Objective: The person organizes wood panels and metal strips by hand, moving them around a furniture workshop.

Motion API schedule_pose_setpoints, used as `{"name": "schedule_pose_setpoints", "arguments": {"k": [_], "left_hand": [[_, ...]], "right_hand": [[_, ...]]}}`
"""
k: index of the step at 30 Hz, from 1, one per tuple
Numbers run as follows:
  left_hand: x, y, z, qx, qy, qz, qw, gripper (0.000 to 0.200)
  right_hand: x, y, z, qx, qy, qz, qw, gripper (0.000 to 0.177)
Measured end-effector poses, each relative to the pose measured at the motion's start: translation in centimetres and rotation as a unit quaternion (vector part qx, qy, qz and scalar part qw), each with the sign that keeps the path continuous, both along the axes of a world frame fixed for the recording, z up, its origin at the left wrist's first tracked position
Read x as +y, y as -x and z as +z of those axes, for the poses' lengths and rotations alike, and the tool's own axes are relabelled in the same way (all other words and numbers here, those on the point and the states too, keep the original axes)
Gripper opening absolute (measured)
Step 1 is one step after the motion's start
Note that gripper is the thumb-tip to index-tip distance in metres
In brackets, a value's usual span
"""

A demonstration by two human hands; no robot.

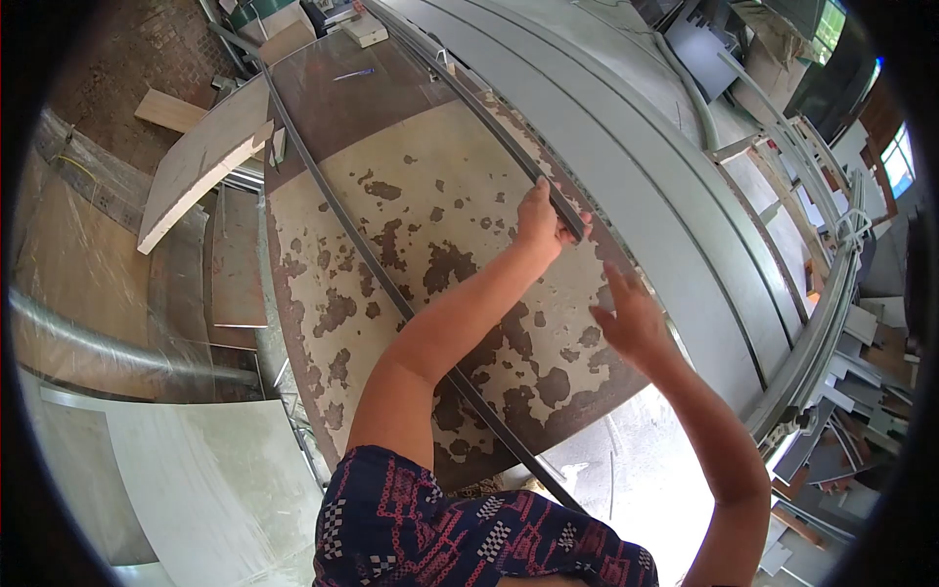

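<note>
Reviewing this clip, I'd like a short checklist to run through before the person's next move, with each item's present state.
1. Left hand gripping the held bar: ok, closed on it near its near end.
2. Right hand free: ok, open, no object visible in it.
3. Second bar clear of the left forearm: cannot tell, the forearm hides part of it.
4. Pen clear of both bars: ok, lying apart between them.
5. Held bar's far end free: cannot tell, not clearly visible.
</note>
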State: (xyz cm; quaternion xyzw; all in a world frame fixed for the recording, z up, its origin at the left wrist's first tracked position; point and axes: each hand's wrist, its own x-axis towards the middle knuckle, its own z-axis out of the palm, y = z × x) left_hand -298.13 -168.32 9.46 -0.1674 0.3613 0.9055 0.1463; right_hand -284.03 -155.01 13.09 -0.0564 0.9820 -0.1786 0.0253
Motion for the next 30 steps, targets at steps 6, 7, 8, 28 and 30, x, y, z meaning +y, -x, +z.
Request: {"name": "schedule_pose_setpoints", "arguments": {"k": [6,7,8,28,30], "left_hand": [[-0.9,4.5,-1.4,-0.030,0.021,0.043,0.998,0.039],[-1.1,5.1,-1.4,-0.043,0.028,0.053,0.997,0.038],[-1.3,5.9,-1.6,-0.048,0.019,0.046,0.998,0.037],[-6.8,14.9,-2.5,-0.067,0.093,0.083,0.990,0.035],[-7.1,15.8,-2.8,-0.061,0.095,0.084,0.990,0.035]], "right_hand": [[-0.6,-3.1,-2.7,-0.035,-0.028,0.073,0.996,0.063],[-0.7,-3.3,-2.9,-0.035,-0.024,0.084,0.996,0.063],[-0.7,-3.5,-3.2,-0.035,-0.021,0.095,0.995,0.062],[-0.8,-5.0,-5.2,0.003,-0.082,0.151,0.985,0.054],[-0.8,-4.8,-5.1,-0.003,-0.106,0.154,0.982,0.054]]}}
